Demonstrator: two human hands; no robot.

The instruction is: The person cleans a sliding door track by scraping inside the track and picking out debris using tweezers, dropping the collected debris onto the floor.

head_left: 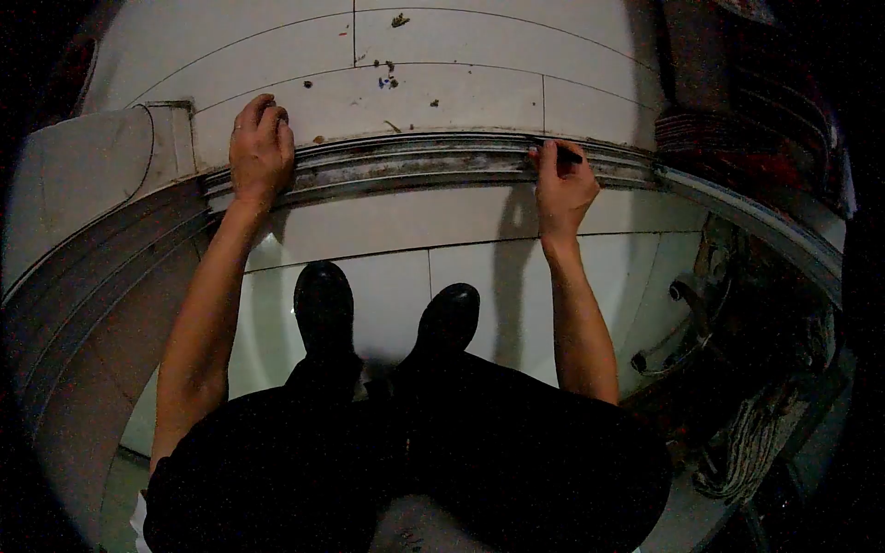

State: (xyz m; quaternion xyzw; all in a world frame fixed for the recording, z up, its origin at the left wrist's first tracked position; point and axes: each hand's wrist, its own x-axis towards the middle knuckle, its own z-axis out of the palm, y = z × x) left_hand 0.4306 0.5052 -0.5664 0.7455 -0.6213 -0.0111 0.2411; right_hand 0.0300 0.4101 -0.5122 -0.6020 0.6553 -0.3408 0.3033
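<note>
At the upper left of the frame, a pale panel (78, 161) stands at the near end of a grimy metal track (406, 164), with a thin dark cord (150, 152) curving down its face. Just right of it, the person's left hand (262, 157) reaches over the track, fingers bent and bunched towards the tiles (479, 101) beyond; from here I can't tell whether they grip anything. The track runs across the upper middle of the frame, from beneath that hand to the right one, and dark crumbs (390, 83) lie scattered on the tiles past it. Below, two black shoes (323, 300) point at the track. At the upper right of centre, the right hand (570, 194) pinches a small dark tool (570, 158) between thumb and fingers, right over the track. Striped cloth (705, 138) sits at the upper right, and a stringy mop head (751, 447) at the lower right.
</note>
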